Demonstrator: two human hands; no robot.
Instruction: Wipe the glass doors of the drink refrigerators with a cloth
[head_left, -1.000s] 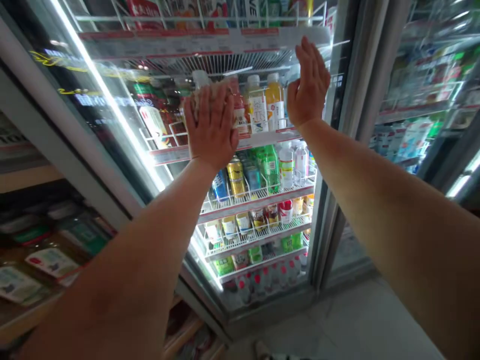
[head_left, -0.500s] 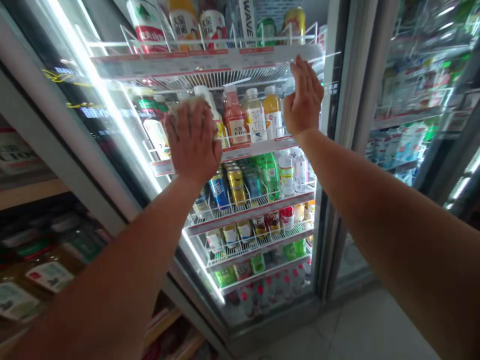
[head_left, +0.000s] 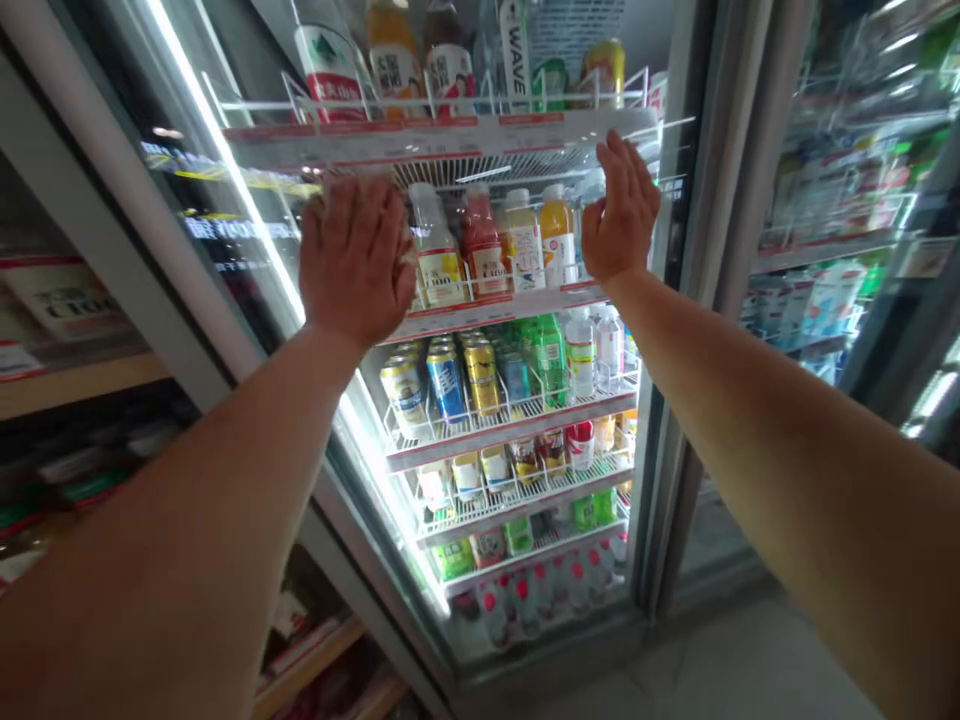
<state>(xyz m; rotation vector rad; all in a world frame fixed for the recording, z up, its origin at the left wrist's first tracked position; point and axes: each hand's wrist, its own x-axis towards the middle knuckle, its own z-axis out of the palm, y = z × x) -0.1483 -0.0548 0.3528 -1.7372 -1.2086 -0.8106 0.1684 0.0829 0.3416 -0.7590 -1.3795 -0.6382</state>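
Note:
My left hand [head_left: 356,260] presses a pale, crumpled cloth [head_left: 406,242] against the glass door [head_left: 247,235] of a lit drinks fridge. Most of the cloth is hidden under the palm and fingers. Level with it on the right, my right hand [head_left: 622,215] is raised close to the glass, fingers stretched upward and nothing in it; whether it touches the pane I cannot tell. Behind the glass, between the two hands, stand a red bottle [head_left: 486,245] and an orange juice bottle [head_left: 557,230].
Wire shelves inside the fridge carry several cans [head_left: 448,385] and bottles, with a green bottle [head_left: 551,355] among them. A metal door frame [head_left: 694,300] runs down the right, beside another stocked fridge. Wooden shelves [head_left: 82,385] with goods stand at left. Grey floor [head_left: 720,640] shows below.
My left hand has slid left across the glass with the cloth, uncovering more of the bottles behind. My right hand keeps nearly the same spot while the view shifts slightly.

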